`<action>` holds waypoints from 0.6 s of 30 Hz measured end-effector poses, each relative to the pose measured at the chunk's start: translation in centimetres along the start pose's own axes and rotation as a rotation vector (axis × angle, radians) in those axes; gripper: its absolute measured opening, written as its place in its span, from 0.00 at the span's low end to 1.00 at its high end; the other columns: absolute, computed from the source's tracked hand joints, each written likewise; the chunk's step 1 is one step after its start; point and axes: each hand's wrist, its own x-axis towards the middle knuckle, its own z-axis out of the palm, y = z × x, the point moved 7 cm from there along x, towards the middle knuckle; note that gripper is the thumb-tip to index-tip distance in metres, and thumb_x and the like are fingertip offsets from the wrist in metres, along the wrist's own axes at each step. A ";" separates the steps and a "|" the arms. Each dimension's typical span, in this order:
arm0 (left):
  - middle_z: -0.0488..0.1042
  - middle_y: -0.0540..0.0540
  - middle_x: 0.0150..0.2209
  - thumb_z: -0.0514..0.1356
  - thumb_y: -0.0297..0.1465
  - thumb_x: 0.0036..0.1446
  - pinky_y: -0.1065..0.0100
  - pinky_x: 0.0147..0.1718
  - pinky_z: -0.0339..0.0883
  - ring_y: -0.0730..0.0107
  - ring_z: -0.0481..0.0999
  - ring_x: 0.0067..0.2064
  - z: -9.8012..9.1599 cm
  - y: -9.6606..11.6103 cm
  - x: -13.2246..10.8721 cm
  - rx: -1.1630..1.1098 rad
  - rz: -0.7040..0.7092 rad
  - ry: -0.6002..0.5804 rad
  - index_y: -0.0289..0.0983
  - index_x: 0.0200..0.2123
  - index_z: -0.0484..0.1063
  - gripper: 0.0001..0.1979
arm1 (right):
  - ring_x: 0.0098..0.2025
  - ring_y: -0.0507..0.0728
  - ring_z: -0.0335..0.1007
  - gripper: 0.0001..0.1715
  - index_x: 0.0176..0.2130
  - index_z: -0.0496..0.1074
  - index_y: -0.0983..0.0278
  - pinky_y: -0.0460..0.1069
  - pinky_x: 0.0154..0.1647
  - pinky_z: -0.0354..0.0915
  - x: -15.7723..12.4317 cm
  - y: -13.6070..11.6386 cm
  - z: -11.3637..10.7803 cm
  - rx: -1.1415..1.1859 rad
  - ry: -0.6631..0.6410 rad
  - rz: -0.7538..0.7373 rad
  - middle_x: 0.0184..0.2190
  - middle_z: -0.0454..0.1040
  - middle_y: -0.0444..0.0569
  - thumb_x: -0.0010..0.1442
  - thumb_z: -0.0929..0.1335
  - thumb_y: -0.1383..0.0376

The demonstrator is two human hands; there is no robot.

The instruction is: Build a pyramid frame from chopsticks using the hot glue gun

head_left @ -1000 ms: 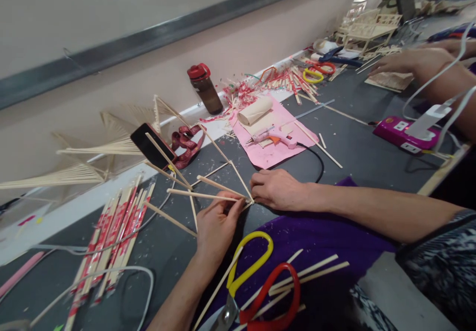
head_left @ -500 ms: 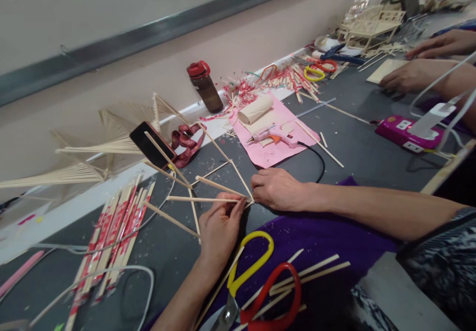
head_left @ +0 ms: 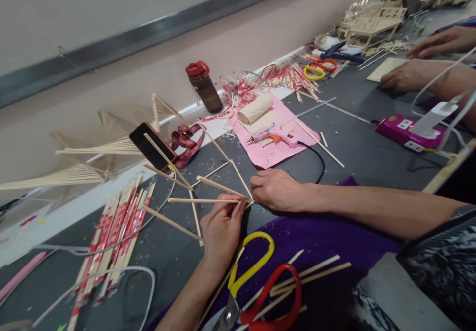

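Note:
A frame of joined wooden chopsticks [head_left: 212, 142] stands on the grey table, with several sticks jutting up from its corners. My left hand [head_left: 222, 227] pinches a chopstick [head_left: 201, 200] close to the frame's near corner. Against the other side of that corner, my right hand [head_left: 277, 190] is closed with curled fingers on the frame; its fingertips are partly hidden. Just below my hands lie scissors [head_left: 254, 261] with one yellow and one red handle, beside loose chopsticks [head_left: 312, 274] on purple cloth.
A pink glue gun [head_left: 273, 133] rests on pink paper [head_left: 260, 159] beyond my hands. Wrapped chopsticks [head_left: 107, 241] and a white cable [head_left: 145, 269] lie left. A phone [head_left: 148, 142] leans behind the frame. A bottle [head_left: 204, 90] stands by the wall. Another person's hands [head_left: 403, 75] work at right.
Both hands keep their places at the frame's corner. The loose-ended stick at the frame's left has shifted very slightly; little else differs.

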 end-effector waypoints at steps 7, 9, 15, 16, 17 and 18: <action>0.76 0.53 0.28 0.59 0.35 0.56 0.77 0.29 0.67 0.77 0.76 0.29 0.1 0.1 0.1 0.025 0.033 0.014 0.37 0.28 0.74 0.09 | 0.34 0.54 0.59 0.10 0.32 0.74 0.65 0.49 0.30 0.50 0.0 -0.1 -0.1 0.003 -0.018 0.000 0.34 0.71 0.50 0.60 0.64 0.68; 0.76 0.53 0.28 0.60 0.35 0.56 0.77 0.29 0.67 0.76 0.76 0.29 0.1 0.1 0.2 0.028 0.040 0.015 0.37 0.28 0.74 0.09 | 0.34 0.54 0.59 0.09 0.31 0.74 0.65 0.49 0.30 0.50 0.0 -0.1 -0.1 0.005 -0.011 0.004 0.34 0.71 0.49 0.60 0.64 0.68; 0.76 0.53 0.28 0.59 0.34 0.57 0.77 0.28 0.66 0.77 0.76 0.29 0.0 0.2 0.3 0.045 0.038 -0.010 0.37 0.28 0.74 0.09 | 0.33 0.54 0.59 0.09 0.31 0.74 0.66 0.49 0.29 0.49 0.0 -0.1 -0.1 0.002 0.024 0.001 0.34 0.71 0.49 0.59 0.65 0.68; 0.76 0.53 0.28 0.59 0.34 0.57 0.77 0.28 0.66 0.77 0.76 0.29 0.0 0.3 0.3 0.051 0.042 -0.011 0.37 0.28 0.74 0.09 | 0.33 0.54 0.59 0.09 0.31 0.74 0.66 0.49 0.29 0.49 0.0 0.0 -0.1 0.004 0.027 0.001 0.34 0.71 0.49 0.59 0.65 0.68; 0.77 0.53 0.28 0.59 0.34 0.57 0.77 0.28 0.66 0.77 0.76 0.28 0.0 0.3 0.3 0.057 0.044 -0.011 0.37 0.28 0.74 0.09 | 0.33 0.54 0.59 0.09 0.31 0.74 0.66 0.49 0.29 0.49 0.0 0.0 -0.1 0.007 0.027 0.003 0.34 0.71 0.49 0.59 0.65 0.68; 0.77 0.53 0.28 0.59 0.34 0.57 0.77 0.27 0.66 0.76 0.76 0.28 0.0 0.3 0.3 0.063 0.045 -0.011 0.37 0.27 0.74 0.09 | 0.33 0.54 0.58 0.08 0.31 0.74 0.65 0.49 0.29 0.49 0.0 0.0 0.0 0.009 0.026 0.003 0.34 0.71 0.49 0.59 0.65 0.68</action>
